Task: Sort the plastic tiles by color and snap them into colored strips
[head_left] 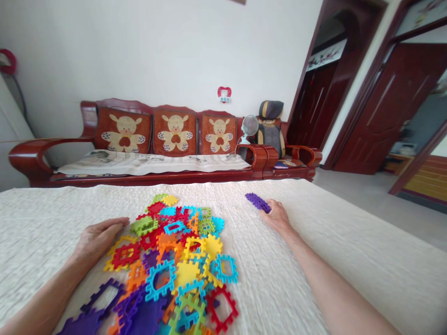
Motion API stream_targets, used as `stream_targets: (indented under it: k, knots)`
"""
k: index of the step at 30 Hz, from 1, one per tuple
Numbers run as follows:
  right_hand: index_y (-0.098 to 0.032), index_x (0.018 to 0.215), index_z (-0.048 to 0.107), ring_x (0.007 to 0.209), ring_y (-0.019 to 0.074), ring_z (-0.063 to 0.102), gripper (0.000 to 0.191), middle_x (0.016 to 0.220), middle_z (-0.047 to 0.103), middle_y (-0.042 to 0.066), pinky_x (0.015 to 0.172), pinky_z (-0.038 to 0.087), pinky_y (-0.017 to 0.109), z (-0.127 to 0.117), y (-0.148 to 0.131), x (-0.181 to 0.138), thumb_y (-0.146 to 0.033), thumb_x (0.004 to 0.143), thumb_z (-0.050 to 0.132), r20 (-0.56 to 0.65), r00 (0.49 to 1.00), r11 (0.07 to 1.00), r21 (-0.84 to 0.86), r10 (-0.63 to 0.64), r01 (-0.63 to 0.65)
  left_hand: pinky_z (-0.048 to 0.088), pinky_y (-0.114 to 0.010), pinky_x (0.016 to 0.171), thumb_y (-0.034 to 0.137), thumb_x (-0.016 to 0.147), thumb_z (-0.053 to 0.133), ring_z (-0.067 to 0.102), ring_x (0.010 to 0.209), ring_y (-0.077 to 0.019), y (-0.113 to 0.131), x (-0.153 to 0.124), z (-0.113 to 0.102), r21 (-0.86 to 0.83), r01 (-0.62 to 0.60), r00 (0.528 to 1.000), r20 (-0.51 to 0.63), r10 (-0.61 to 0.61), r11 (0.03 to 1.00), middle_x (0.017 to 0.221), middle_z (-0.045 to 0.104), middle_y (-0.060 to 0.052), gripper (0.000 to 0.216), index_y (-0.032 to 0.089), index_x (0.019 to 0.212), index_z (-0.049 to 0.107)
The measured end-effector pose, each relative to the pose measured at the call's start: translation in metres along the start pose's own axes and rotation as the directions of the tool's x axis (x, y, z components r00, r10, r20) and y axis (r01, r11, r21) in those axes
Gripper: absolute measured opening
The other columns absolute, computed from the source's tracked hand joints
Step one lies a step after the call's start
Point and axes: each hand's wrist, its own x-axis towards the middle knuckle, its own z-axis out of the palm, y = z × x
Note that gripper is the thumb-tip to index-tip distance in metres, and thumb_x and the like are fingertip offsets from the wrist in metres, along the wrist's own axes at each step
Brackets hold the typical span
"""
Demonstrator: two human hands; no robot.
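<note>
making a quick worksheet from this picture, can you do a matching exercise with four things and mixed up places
Things:
1. right hand
2. left hand
3. fan
4. red heart decoration

Places:
A. on the wall
B. beside the multicoloured pile
C. touching the purple toy
D. at one end of the sofa

Pairs: 1-C, 2-B, 3-D, 4-A

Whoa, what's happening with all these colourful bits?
A person is handling colourful, notched pieces on a pale-covered table. Their right hand has its fingers on something purple and notched, off to the right of the heap; it might be more than one piece. Their left hand is by the heap's left side, fingertips close to some green pieces. The others lie in a jumbled, overlapping pile.
</note>
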Motion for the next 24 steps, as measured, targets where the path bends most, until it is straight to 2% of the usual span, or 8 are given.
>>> stream_targets:
  k: [4,8,11,14,17,20,22,24]
  knots:
    - [-0.014,0.116,0.054,0.096,0.024,0.055,0.05,0.099,0.057,0.011,0.087,0.041,0.034,0.001,0.001,0.002,-0.039,0.072,0.053,0.013,1.0,0.998,-0.067,-0.018,0.019,0.05,-0.032,0.084,0.035,0.058,0.061,0.065,0.086,-0.0225,0.006,-0.006,0.003,-0.042,-0.004,1.0,-0.005,0.004,0.999,0.084,0.074,-0.002,0.026,0.022,0.078,0.073]
    - [-0.014,0.114,0.056,0.096,0.0263,0.055,0.053,0.096,0.057,0.012,0.086,0.042,0.037,0.004,0.006,0.007,-0.045,0.071,0.053,-0.005,0.999,0.995,-0.089,-0.047,0.046,0.053,-0.028,0.066,0.034,0.058,0.06,0.066,0.071,-0.0203,0.01,-0.01,0.01,-0.137,0.004,1.0,-0.015,-0.006,0.991,0.079,0.073,-0.005,0.027,0.019,0.076,0.073]
    - [-0.013,0.113,0.056,0.103,0.029,0.053,0.054,0.102,0.056,0.014,0.091,0.041,0.04,0.003,0.008,0.007,-0.047,0.071,0.052,-0.14,0.984,0.992,-0.071,-0.114,0.105,0.052,-0.027,0.063,0.033,0.059,0.058,0.065,0.067,-0.0187,0.006,-0.007,0.012,-0.174,-0.012,1.0,-0.028,0.007,0.985,0.077,0.073,-0.005,0.027,0.018,0.077,0.073]
    - [-0.017,0.107,0.058,0.102,0.027,0.054,0.043,0.104,0.058,0.012,0.093,0.04,0.039,0.0,-0.002,0.003,-0.042,0.074,0.049,-0.261,0.933,0.966,0.001,-0.248,0.258,0.052,-0.027,0.063,0.032,0.06,0.057,0.065,0.068,-0.0189,0.002,-0.004,0.013,-0.199,-0.027,0.999,-0.041,0.019,0.98,0.078,0.073,-0.005,0.028,0.017,0.078,0.073]
    - [-0.02,0.098,0.06,0.089,0.0216,0.059,0.03,0.101,0.061,0.008,0.087,0.044,0.034,-0.005,-0.034,-0.011,-0.035,0.075,0.048,-0.237,0.882,0.884,0.139,-0.408,0.446,0.052,-0.028,0.07,0.031,0.06,0.056,0.066,0.076,-0.0199,0.001,-0.002,0.014,-0.215,-0.043,0.996,-0.08,0.026,0.976,0.083,0.073,-0.006,0.028,0.017,0.078,0.073]
    - [-0.021,0.086,0.062,0.082,0.0188,0.061,0.018,0.09,0.064,0.005,0.08,0.046,0.031,-0.01,-0.09,-0.037,-0.03,0.076,0.05,-0.129,0.813,0.754,0.315,-0.568,0.577,0.051,-0.031,0.077,0.03,0.061,0.055,0.066,0.082,-0.0209,0.002,-0.001,0.014,-0.213,-0.06,0.994,-0.099,0.039,0.975,0.085,0.073,-0.007,0.028,0.017,0.078,0.073]
    - [-0.022,0.085,0.063,0.081,0.017,0.061,0.014,0.086,0.065,0.003,0.076,0.047,0.029,-0.014,-0.133,-0.059,-0.028,0.079,0.051,-0.05,0.738,0.643,0.453,-0.673,0.617,0.051,-0.032,0.08,0.029,0.061,0.054,0.066,0.083,-0.0215,0.001,0.0,0.015,-0.201,-0.082,0.993,-0.101,0.063,0.976,0.085,0.073,-0.007,0.028,0.017,0.078,0.073]
    - [-0.022,0.084,0.064,0.082,0.0152,0.06,0.015,0.087,0.065,0.003,0.076,0.046,0.028,-0.017,-0.174,-0.081,-0.024,0.082,0.049,0.018,0.611,0.516,0.558,-0.791,0.651,0.05,-0.032,0.081,0.028,0.061,0.053,0.066,0.084,-0.0218,0.0,0.001,0.015,-0.183,-0.112,0.99,-0.101,0.094,0.977,0.084,0.073,-0.007,0.027,0.017,0.077,0.073]
